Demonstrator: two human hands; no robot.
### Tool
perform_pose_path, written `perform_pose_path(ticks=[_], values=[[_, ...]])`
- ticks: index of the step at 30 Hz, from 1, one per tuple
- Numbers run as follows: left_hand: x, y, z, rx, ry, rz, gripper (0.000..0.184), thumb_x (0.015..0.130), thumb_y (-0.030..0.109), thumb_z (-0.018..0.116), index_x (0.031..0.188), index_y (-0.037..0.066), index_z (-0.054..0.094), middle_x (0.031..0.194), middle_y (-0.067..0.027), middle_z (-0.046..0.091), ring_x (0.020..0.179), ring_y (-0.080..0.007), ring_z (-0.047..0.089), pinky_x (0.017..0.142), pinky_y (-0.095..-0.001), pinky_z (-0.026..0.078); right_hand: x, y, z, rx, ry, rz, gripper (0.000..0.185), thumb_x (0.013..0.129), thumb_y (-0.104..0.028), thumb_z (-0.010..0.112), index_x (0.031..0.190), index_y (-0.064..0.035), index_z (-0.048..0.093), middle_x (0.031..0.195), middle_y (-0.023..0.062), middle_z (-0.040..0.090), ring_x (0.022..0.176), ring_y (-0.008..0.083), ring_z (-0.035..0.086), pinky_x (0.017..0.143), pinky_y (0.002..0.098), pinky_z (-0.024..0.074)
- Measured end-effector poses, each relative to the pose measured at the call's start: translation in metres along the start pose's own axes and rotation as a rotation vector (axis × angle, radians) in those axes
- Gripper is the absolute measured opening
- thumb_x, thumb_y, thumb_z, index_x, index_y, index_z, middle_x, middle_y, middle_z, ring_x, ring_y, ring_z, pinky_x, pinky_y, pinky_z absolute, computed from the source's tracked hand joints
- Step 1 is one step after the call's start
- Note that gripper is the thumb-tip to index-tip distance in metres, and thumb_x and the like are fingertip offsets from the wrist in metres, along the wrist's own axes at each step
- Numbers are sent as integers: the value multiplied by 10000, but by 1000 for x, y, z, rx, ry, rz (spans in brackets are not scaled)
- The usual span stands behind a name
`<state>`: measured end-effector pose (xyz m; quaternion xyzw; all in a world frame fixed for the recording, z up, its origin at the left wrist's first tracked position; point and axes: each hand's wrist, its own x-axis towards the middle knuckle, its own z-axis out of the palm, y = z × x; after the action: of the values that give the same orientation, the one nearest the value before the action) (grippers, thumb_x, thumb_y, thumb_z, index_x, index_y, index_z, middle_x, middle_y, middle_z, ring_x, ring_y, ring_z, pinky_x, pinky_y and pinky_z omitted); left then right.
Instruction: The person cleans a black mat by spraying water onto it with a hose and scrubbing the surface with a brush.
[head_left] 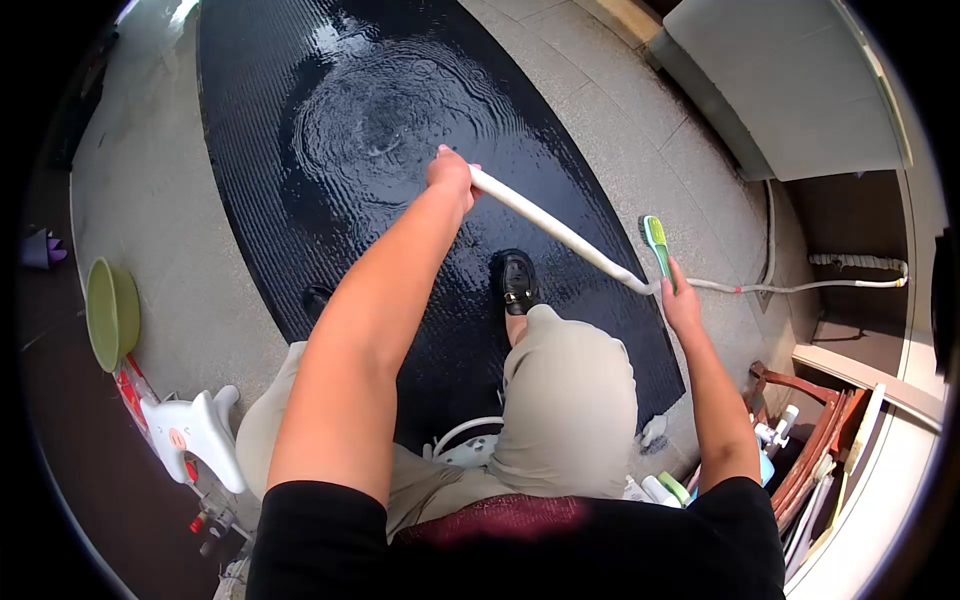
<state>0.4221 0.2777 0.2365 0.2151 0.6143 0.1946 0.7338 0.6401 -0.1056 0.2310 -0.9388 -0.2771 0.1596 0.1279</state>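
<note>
My left hand [455, 180] is stretched out in front and closed around a white hose [560, 236] near its end. Below that hand a wet black ribbed mat [250, 130] lies on the floor, with water rippling in rings across it. My right hand [682, 302] is closed on the handle of a green scrub brush [655, 236], which points away from me with its dark bristles facing left. From the left hand the hose runs down to the right, passes beside the right hand and continues to the wall; whether that hand touches it I cannot tell.
A green basin [112, 315] stands on its side at the left, near a white stool with a pig face [195, 438]. At the right are a grey cabinet panel [775, 80], a brown wooden frame [805, 390] and several bottles. My shoe [517, 280] rests on the mat.
</note>
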Motion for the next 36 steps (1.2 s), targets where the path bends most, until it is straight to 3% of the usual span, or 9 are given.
perform_pose_path(ticks=[3,6,9,12,20,25,30,33,36], values=[[53,-60,7,-66,-79,-72,438,1010,467,289,977,65,457,785,-77,513,700,-194,522,646,-372,493,30,-41,34,-65,-105,-63,474,907,-272,545,1373,-278,456,948,259,650,884,419,633,773,475,501],[79,-111,12,46,-195,-92,450,998,479,322,962,57,473,668,-63,510,555,-196,498,543,-349,461,48,-47,83,-118,-231,-203,458,910,-274,541,1360,-283,464,887,223,653,824,403,631,737,475,498],[97,-150,20,157,-256,-61,443,996,469,334,950,53,480,652,-56,510,529,-166,494,497,-314,463,53,-32,114,-182,-386,-298,451,920,-269,535,1363,-295,457,833,186,612,751,383,616,703,469,496],[104,-166,22,241,-278,-4,434,1001,450,335,949,47,485,645,-51,514,515,-148,493,486,-296,459,59,-27,155,-94,-324,-342,467,922,-267,536,1375,-330,443,799,178,597,710,369,620,669,463,506],[155,-123,38,332,-160,130,413,1009,417,336,958,43,503,638,-44,526,501,-133,493,479,-279,449,267,-244,204,-119,-230,-355,440,945,-290,462,1382,-261,425,856,220,659,806,386,641,741,490,505],[185,-95,33,304,-114,149,443,1002,444,341,957,38,512,645,-45,535,510,-133,504,498,-283,461,213,-201,188,-189,-310,-325,506,941,-284,486,1431,-261,363,794,232,632,739,405,633,726,497,507],[207,-120,11,397,-120,141,450,1003,434,334,960,31,530,656,-49,551,517,-136,525,503,-282,464,150,-155,162,-282,-449,-297,495,942,-273,487,1425,-260,385,772,214,619,719,374,639,697,482,513],[204,-132,10,499,-91,189,421,1008,372,338,965,6,542,640,-72,570,490,-164,538,519,-309,469,207,-202,172,-287,-401,-401,479,936,-270,491,1408,-242,408,787,208,629,745,375,643,724,475,514],[202,-128,16,534,-69,199,426,1012,383,324,954,13,526,643,-64,553,490,-153,531,508,-301,466,285,-283,188,-262,-368,-402,456,953,-267,420,1401,-185,407,966,171,675,912,337,642,810,446,503]])
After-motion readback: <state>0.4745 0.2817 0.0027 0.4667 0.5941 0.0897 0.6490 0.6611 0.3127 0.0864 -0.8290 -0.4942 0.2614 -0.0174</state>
